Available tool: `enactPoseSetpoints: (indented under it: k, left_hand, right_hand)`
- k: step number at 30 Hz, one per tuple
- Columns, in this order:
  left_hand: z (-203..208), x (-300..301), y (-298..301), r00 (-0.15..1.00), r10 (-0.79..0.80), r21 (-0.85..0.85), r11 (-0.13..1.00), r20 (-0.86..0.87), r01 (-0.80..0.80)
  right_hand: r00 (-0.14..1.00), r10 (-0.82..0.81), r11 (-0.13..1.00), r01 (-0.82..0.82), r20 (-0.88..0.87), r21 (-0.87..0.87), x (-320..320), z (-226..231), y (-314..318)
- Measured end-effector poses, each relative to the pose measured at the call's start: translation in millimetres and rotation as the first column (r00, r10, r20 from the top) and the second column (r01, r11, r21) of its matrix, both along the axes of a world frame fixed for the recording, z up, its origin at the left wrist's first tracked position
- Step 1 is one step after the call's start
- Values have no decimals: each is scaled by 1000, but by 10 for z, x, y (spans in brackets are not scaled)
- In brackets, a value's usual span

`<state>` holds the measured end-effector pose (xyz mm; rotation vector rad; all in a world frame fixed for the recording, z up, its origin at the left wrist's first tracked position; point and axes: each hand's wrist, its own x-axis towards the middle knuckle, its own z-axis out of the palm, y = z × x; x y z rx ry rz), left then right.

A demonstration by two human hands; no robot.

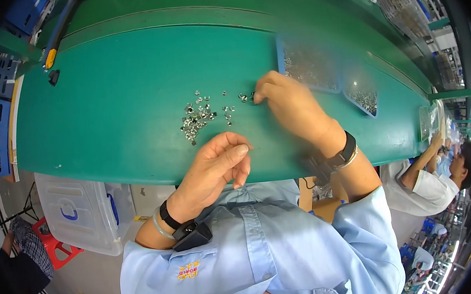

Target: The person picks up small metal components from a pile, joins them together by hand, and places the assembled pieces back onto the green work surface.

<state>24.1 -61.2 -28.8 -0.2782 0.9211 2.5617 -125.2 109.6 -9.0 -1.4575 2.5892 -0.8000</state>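
Small shiny metal pieces (194,122) lie in a loose pile on the green tabletop, with several more scattered to its right. My right hand (291,106) reaches over the table, thumb and fingertips pinched at a small dark metal piece (253,96). Beside that pinch lies another metal piece (243,97). Nearer to me, my left hand (217,162) hovers at the table's front edge, just below the pile. Its fingers are curled in with the thumb laid against them; whatever they hold, if anything, is hidden.
Behind my right hand stands a blue-rimmed tray (279,56) of small metal parts, with a smaller blue tray (377,113) beside it. A yellow-and-black handled tool (50,58) is at the far left. A lidded clear plastic box (73,211) stands left below the table. Another person (432,183) sits at the right.
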Motion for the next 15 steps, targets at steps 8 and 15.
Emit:
enactPoseSetpoints:
  k: [8, 15]
  left_hand:
    - [-5, -69, 49, 1000, 2, -4, 1000, -14, -2]
    - [-25, -66, 50, 999, 17, 9, 1000, -39, -16]
  right_hand:
    - [989, -136, 990, 138, 51, -26, 71, -7, -35]
    - [995, -90, 996, 91, -34, 22, 101, 16, -120]
